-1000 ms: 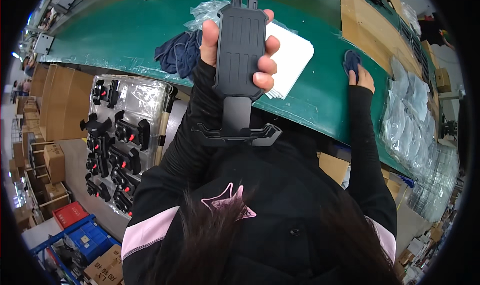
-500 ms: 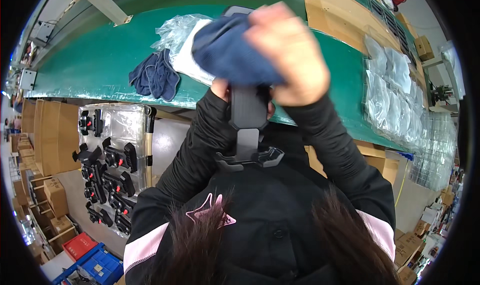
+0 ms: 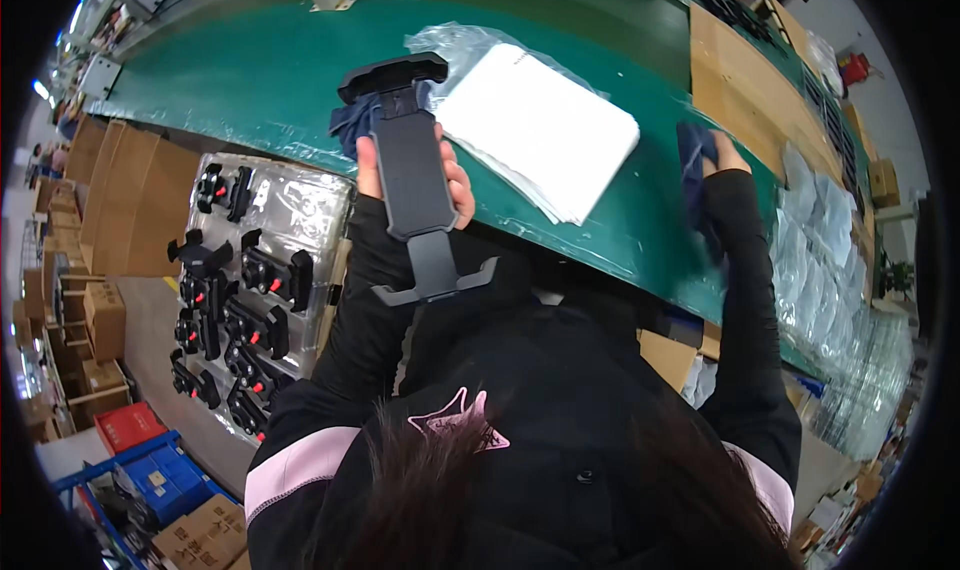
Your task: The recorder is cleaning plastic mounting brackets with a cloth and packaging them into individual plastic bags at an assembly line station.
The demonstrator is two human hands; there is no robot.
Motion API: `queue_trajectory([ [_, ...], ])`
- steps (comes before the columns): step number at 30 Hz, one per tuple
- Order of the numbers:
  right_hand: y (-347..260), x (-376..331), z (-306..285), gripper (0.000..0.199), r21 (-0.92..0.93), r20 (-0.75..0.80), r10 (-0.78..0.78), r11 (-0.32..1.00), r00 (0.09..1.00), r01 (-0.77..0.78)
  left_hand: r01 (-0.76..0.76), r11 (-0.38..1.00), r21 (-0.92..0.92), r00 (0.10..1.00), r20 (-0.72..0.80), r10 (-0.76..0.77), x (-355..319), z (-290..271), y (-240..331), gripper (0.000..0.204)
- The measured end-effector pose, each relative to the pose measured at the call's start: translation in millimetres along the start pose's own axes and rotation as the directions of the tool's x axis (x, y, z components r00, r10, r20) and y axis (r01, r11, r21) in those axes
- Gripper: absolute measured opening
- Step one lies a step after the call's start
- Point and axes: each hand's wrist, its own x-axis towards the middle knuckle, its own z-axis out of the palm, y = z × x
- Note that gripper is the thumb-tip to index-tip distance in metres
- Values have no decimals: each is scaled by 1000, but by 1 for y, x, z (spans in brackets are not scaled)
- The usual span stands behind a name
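Left fingers [image 3: 461, 194] are gripping a black holder [image 3: 415, 180] at the table [image 3: 250, 70] edge, partly hiding a blue cloth [image 3: 347, 125]; right fingers [image 3: 726, 152] are clutching a blurred, seemingly bunched rag [image 3: 692, 165]. White papers [image 3: 545, 135] are lying between; one carton [image 3: 205, 535] is bearing dark characters.

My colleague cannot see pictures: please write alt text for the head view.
A person's left hand holds a black bracket with hooked ends; the right hand grips a blue cloth. Between them, white sheets lie on a green table.

A green bench [image 3: 240, 80] carries white paper [image 3: 545, 130], clear plastic [image 3: 452, 46], cardboard [image 3: 738, 80].
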Motion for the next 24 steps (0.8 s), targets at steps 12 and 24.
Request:
queue_trajectory([
  [12, -148, 19, 303, 68, -262, 626, -463, 633, 628, 728, -207, 978, 37, 978, 7, 207, -66, 39, 4, 74],
  [24, -215, -8, 148, 44, 154, -161, -777, 589, 608, 794, -121, 976, 180, 991, 72, 109, -44, 16, -1, 71],
])
